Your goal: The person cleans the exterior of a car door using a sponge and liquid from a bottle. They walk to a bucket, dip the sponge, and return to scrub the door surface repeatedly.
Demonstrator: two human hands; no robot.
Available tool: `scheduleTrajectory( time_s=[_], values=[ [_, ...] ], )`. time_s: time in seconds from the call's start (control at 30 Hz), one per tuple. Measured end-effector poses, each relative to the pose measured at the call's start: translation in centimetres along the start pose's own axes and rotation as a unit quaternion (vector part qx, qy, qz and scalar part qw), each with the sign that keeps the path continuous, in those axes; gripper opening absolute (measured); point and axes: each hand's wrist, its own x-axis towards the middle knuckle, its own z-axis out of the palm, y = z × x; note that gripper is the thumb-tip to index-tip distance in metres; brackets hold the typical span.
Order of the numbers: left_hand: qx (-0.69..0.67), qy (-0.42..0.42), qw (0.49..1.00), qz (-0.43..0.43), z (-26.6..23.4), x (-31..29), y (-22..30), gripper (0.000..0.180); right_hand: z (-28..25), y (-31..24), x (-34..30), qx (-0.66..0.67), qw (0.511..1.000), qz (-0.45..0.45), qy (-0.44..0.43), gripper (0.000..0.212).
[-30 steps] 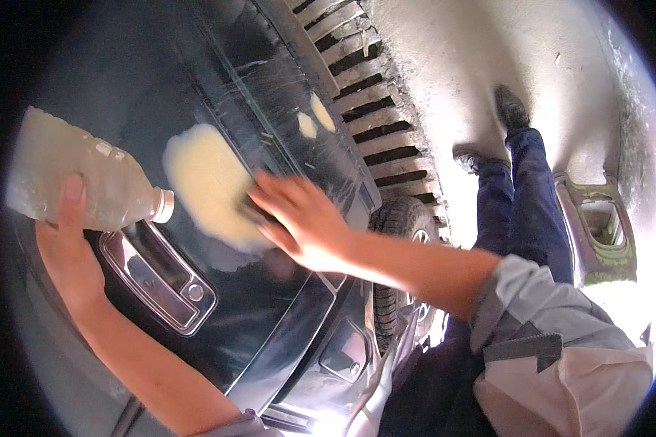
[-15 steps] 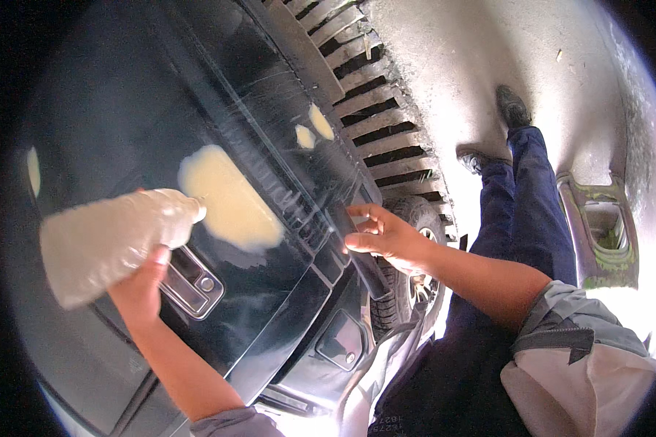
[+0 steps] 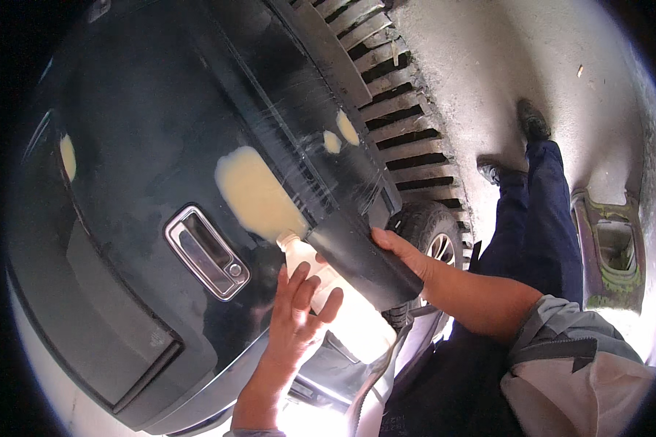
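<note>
Beside the dark vehicle panel [image 3: 146, 138], my right hand [image 3: 408, 258] grips a black sheet [image 3: 364, 262], its thumb over the edge. A whitish plastic bottle [image 3: 361, 320] lies slanted alongside and partly under the sheet, its mouth toward the upper left. My left hand [image 3: 291, 320] has its fingers apart, some overlapping the bottle; whether they touch it, I cannot tell. A fingertip shows between bottle and sheet; I cannot tell whose hand it belongs to. The bottle's mouth reaches the lower end of a large cream-coloured patch [image 3: 259, 189] on the panel.
A chrome door handle [image 3: 210, 251] is left of the patch. Smaller cream patches [image 3: 348, 127] mark the panel. A wheel [image 3: 437, 237] and a slatted floor grating [image 3: 408, 156] lie to the right. A worn stand [image 3: 612, 251] stands beyond my legs [image 3: 539, 218].
The bottle has moved from the left, in my left hand, over to the black sheet. My left hand's fingers have spread. The sheet now shows broader.
</note>
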Motion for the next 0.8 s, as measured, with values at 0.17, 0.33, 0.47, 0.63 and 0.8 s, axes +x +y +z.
scheduleTrajectory(
  time_s=[0.17, 0.33, 0.47, 0.63, 0.8],
  values=[
    [0.004, -0.133, 0.990, -0.042, -2.7, 0.2, -2.0, 0.071, -0.7, -1.0, -0.5, 0.040, 0.997, 0.066, 0.001, 0.085],
    [0.322, -0.203, 0.909, -0.167, -2.8, 4.5, -9.3, 0.084, -0.7, -2.0, 0.5, -0.113, 0.993, 0.024, 0.026, 0.079],
    [0.380, -0.185, 0.889, -0.177, -1.4, 10.3, -14.1, 0.089, 0.5, -2.6, 1.8, -0.236, 0.971, -0.027, 0.034, 0.079],
    [0.424, -0.225, 0.860, -0.173, 0.8, 13.8, -15.3, 0.088, 0.4, -3.1, 1.0, -0.251, 0.968, -0.018, 0.014, 0.084],
    [0.362, -0.281, 0.879, -0.129, 3.3, 11.0, -12.0, 0.086, -1.0, -2.0, -3.1, -0.203, 0.972, 0.080, 0.093, 0.082]
  ],
)
